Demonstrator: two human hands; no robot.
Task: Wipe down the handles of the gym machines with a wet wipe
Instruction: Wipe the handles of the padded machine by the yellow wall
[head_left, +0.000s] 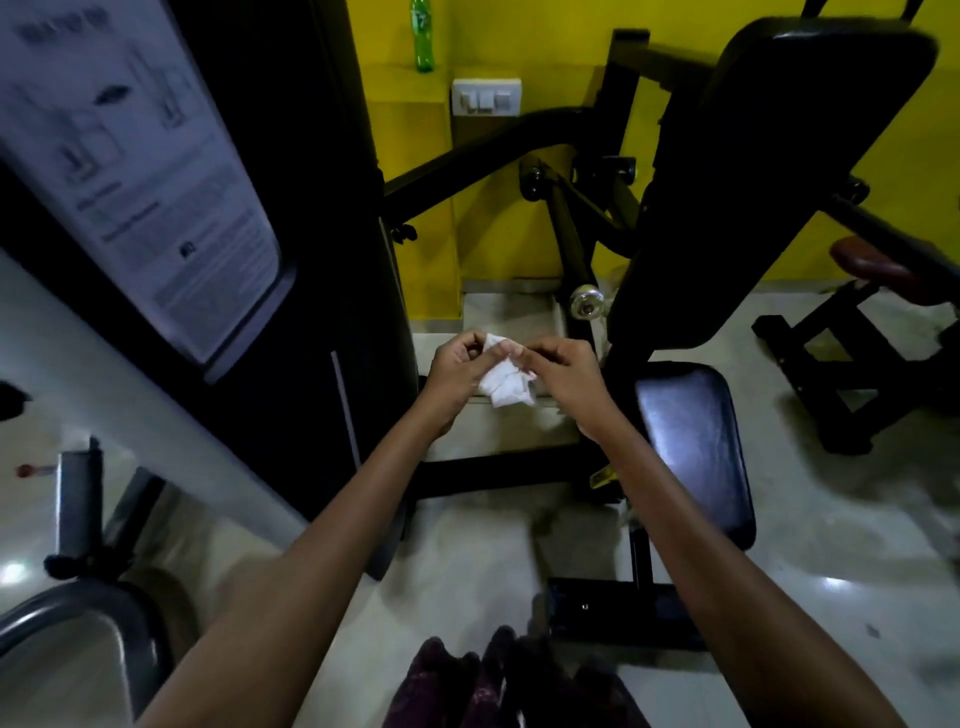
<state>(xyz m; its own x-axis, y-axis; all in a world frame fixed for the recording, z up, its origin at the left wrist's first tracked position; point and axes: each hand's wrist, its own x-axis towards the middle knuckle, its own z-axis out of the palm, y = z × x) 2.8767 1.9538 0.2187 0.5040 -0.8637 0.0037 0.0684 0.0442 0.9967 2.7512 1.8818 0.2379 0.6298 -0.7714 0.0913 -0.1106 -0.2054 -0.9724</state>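
Observation:
A crumpled white wet wipe hangs in the air between both hands at the middle of the view. My left hand pinches its upper left edge with curled fingers. My right hand pinches its upper right edge from the other side. Just beyond the hands stands a black gym machine with a curved arm and a bar ending in a chrome cap. Neither hand touches the machine.
A black padded backrest and seat stand to the right. A tall black weight-stack housing with an instruction placard fills the left. A green bottle sits on a yellow ledge at the back. Another bench frame is far right.

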